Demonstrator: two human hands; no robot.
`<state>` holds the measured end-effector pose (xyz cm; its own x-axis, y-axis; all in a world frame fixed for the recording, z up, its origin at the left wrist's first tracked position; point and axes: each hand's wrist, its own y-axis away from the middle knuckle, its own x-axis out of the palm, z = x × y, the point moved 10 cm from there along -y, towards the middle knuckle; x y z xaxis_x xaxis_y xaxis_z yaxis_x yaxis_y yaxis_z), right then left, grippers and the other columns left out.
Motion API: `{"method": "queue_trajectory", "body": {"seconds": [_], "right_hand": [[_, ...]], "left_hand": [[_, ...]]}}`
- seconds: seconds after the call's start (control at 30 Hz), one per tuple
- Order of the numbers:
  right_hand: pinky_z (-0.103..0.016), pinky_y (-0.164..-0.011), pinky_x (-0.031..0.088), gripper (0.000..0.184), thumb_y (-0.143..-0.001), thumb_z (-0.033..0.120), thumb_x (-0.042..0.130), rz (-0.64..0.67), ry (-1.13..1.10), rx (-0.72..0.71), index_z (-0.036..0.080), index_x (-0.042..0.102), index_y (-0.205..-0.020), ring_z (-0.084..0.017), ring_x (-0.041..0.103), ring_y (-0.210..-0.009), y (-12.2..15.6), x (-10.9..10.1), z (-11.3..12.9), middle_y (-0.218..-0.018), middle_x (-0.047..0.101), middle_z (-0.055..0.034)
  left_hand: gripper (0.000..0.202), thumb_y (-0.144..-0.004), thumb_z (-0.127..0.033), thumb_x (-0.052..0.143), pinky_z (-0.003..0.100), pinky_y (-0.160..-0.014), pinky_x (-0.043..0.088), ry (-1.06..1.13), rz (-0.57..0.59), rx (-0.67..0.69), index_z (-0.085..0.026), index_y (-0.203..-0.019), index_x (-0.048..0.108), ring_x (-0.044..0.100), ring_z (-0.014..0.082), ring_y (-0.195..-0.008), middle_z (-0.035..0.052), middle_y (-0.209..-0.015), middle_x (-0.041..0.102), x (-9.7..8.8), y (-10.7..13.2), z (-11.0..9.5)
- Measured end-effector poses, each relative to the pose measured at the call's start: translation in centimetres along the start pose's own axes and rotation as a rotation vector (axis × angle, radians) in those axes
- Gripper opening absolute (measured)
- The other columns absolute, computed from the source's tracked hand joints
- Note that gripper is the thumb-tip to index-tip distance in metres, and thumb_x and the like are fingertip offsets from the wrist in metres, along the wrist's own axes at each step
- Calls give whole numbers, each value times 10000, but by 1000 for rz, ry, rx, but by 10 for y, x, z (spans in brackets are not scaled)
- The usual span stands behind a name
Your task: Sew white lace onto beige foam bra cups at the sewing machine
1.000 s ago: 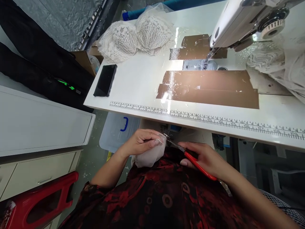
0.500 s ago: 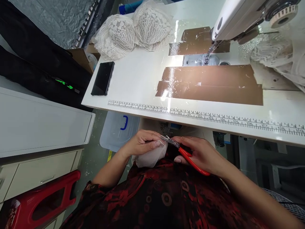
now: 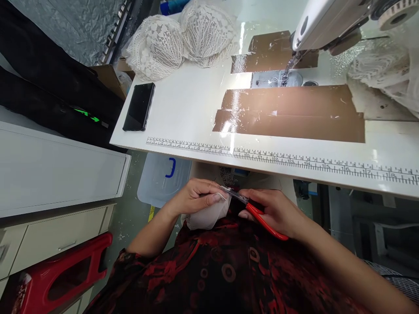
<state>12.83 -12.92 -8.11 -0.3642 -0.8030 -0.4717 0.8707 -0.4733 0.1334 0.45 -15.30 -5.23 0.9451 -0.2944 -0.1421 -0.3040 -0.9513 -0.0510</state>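
Fabric (image 3: pixel 207 216) in pinch of L grip (image 3: pixel 199 194), R grip (image 3: pixel 278 212) round scissors (image 3: pixel 266 223), clear of table edge (image 3: pixel 203 158).

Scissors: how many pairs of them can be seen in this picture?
1: the red-handled scissors, in the right hand, blades at the whitish fabric held by the left hand. Others may be hidden.

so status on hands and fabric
Left hand pinching thin off-white fabric. Right hand gripping red-handled metal scissors, held at the fabric's edge. No obstruction visible.
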Motion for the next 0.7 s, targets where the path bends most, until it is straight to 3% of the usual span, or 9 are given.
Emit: {"method": "queue_trajectory", "body": {"seconds": [0.27,0.5,0.7], "right_hand": [[-231,-605,431,243,-875,428,544,-40,71,-46,208,625,-939,-145,578,-641,2,1,-3,-760,671,-35],[-223,-667,470,254,-857,400,574,-87,-73,25,219,629,-1027,-145,623,-730,7,0,-16,-894,693,-19],[-267,-752,486,343,-829,427,603,-68,-164,18,182,641,-1067,-199,634,-844,25,-13,-15,-967,690,-58]], "left_hand": [[210,-890,-251,567,267,-787,541,-15,1,-3,-158,-983,730,682,178,-890,110,-956,727,1,1,2],[238,-891,-307,565,316,-844,537,27,-7,-10,-163,-988,729,675,209,-957,127,-1014,718,1,-1,2],[220,-891,-267,559,296,-828,541,-47,-11,32,-154,-962,733,684,203,-926,120,-974,728,-2,-6,-14]]}}
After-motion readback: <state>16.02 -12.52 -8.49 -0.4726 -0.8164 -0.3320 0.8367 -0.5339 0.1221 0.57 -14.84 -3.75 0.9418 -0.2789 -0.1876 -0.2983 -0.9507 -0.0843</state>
